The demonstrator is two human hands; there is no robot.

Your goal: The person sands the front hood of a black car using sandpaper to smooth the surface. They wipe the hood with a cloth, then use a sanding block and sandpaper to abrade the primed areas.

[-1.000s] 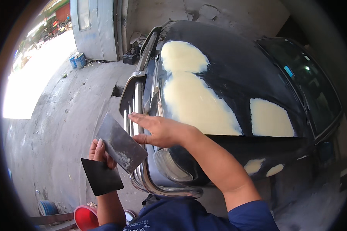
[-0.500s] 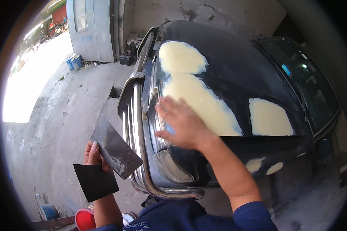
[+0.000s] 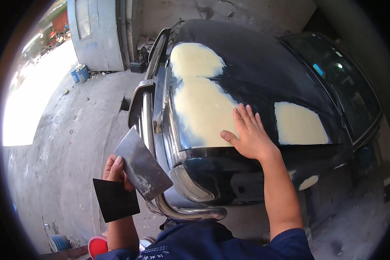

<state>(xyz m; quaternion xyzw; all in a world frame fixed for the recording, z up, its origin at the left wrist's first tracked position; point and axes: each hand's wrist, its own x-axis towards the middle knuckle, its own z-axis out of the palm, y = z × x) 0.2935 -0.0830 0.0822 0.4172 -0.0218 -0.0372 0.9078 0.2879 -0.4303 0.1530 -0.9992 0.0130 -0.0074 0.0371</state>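
My right hand (image 3: pixel 251 135) lies flat, fingers spread, at the right edge of a large cream filler patch (image 3: pixel 201 102) on a black car hood (image 3: pixel 247 56). Its fingertips reach onto the dark paint; its heel is by the hood's near edge. My left hand (image 3: pixel 116 170), closed, holds a thin grey sheet (image 3: pixel 143 162) smeared with whitish dust and a black sheet (image 3: pixel 116 200) that looks like sandpaper. Both are in front of the chrome bull bar (image 3: pixel 148 117). Whether the two sheets are joined is hidden by my fingers.
A smaller cream patch (image 3: pixel 300 124) is farther right on the hood, before the windshield (image 3: pixel 333 73). Below it, another patch (image 3: pixel 308 182) marks the fender. A red bucket (image 3: pixel 98 246) stands at lower left. Blue cans (image 3: pixel 79 73) stand near a grey metal door (image 3: pixel 95 37).
My right hand has moved right across the filler, from the headlight side to the patch's right edge. My left hand, still with both sheets, has shifted slightly right in the view.
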